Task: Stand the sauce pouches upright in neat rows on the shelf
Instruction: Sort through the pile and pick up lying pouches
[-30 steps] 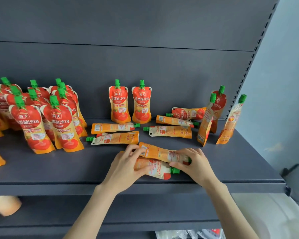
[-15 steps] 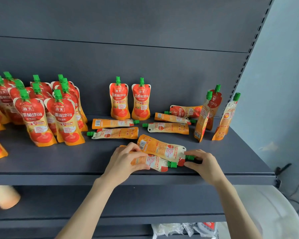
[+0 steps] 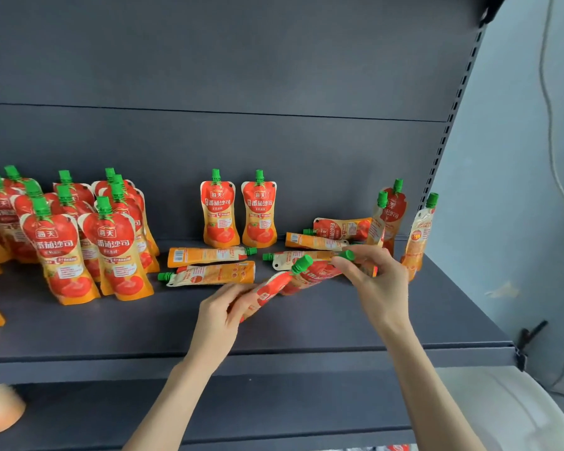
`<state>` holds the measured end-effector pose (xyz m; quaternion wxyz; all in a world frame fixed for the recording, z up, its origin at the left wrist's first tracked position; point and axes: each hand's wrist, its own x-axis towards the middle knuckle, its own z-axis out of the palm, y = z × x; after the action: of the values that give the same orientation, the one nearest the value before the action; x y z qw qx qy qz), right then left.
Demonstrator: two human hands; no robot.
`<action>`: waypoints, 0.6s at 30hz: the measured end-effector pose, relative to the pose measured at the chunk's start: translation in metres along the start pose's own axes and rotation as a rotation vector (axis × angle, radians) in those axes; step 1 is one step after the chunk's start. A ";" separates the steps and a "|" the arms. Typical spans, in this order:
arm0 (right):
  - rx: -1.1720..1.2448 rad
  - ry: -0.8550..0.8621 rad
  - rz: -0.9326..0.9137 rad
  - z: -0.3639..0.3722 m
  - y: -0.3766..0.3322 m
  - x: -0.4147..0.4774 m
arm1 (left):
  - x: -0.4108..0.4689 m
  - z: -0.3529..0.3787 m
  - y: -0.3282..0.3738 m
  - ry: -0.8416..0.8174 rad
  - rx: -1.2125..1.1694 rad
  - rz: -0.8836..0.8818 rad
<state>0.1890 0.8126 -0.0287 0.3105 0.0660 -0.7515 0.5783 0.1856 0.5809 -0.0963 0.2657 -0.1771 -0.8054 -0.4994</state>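
1. Nearer pouch [image 3: 274, 288], soft red-and-orange plastic with a green screw cap: flat at the shelf front a second ago, now lifted and tilted cap-up. The fingers of our left hand [image 3: 220, 309] curl round its base.
2. Farther pouch [image 3: 321, 273], same make: likewise raised. Our right hand [image 3: 376, 281] pinches it near the cap.
3. We judge the pick-up done; both are yet to be stood up.
4. Dark grey metal shelf [image 3: 306, 333]: bare front strip beneath our hands; lying pouches [image 3: 209, 255] just behind, standing rows [image 3: 111, 252] left, leaning pouches [image 3: 417, 236] by the right edge.
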 end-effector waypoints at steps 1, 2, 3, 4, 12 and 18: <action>0.003 -0.008 -0.020 0.006 -0.005 0.005 | 0.001 0.002 0.002 0.042 -0.024 -0.039; 0.010 -0.017 -0.027 0.013 -0.008 0.010 | 0.003 0.004 0.004 0.085 -0.049 -0.078; 0.027 -0.028 -0.025 0.020 -0.010 0.015 | 0.004 0.006 0.006 0.126 -0.092 -0.125; 0.045 -0.041 -0.026 0.027 -0.012 0.019 | 0.006 0.007 0.009 0.158 -0.156 -0.187; 0.073 -0.100 -0.007 0.066 -0.002 0.040 | 0.025 0.017 0.008 0.256 -0.388 -0.453; 0.136 -0.159 0.092 0.077 0.021 0.035 | 0.026 0.017 0.003 0.162 -0.375 -0.394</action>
<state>0.1215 0.7584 -0.0382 0.2177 0.0980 -0.7350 0.6347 0.1627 0.5983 -0.0846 0.1895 -0.0226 -0.6940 -0.6942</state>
